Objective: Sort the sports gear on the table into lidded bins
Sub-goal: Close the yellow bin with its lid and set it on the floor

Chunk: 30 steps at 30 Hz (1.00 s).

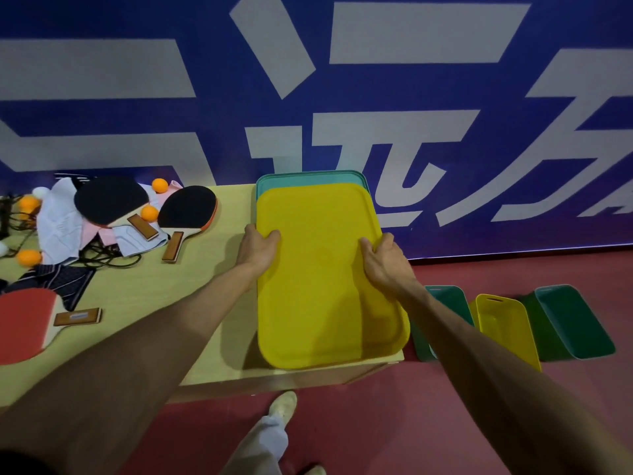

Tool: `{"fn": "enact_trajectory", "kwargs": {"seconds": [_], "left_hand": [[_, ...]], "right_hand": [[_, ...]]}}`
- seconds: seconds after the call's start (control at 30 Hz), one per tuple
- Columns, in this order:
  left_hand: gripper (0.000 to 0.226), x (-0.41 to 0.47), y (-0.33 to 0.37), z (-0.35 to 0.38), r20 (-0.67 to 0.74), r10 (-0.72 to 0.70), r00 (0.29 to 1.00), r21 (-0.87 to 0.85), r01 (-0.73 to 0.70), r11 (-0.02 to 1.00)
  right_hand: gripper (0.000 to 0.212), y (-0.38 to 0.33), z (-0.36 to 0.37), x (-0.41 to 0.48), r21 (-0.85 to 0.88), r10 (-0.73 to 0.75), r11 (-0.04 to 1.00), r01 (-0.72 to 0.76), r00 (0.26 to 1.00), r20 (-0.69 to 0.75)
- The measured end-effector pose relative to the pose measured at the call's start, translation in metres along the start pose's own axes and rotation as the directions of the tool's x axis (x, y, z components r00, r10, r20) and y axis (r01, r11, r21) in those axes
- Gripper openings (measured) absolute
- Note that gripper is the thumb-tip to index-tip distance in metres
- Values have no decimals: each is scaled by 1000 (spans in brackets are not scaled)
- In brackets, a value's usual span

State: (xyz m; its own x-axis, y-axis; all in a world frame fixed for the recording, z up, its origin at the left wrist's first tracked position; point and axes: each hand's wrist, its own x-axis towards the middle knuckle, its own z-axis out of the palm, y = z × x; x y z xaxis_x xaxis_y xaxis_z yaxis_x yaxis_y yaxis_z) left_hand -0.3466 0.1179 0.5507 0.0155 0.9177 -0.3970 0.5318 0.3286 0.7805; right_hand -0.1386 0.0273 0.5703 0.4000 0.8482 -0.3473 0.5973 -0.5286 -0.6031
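Left hand (258,246), right hand (385,265), fingers (274,235) gripping yellow lid (322,289) at sides, long axis pointing away

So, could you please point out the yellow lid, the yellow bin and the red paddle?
yellow lid (325,289): head view, its flat middle.
yellow bin (507,327): head view, its inside surface.
red paddle (24,320): head view, its red face.

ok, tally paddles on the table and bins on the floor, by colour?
Black paddles: 2
Red paddle: 1
Green bins: 2
Yellow bin: 1
Total: 6
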Motion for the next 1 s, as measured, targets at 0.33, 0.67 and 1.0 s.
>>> {"fn": "enact_trajectory", "kwargs": {"seconds": [0.33,0.67,1.0], "left_hand": [[43,63,22,5,-124,121,985,37,-118,992],[37,85,24,0,60,-55,997,-356,72,932],[42,88,16,4,-36,87,996,-294,-94,951]], "right_hand": [[67,-32,2,59,-162,-107,982,96,992,-63],[66,-26,5,65,-214,-93,974,74,992,-82],[66,-19,9,73,-177,-110,980,89,988,-113]]}}
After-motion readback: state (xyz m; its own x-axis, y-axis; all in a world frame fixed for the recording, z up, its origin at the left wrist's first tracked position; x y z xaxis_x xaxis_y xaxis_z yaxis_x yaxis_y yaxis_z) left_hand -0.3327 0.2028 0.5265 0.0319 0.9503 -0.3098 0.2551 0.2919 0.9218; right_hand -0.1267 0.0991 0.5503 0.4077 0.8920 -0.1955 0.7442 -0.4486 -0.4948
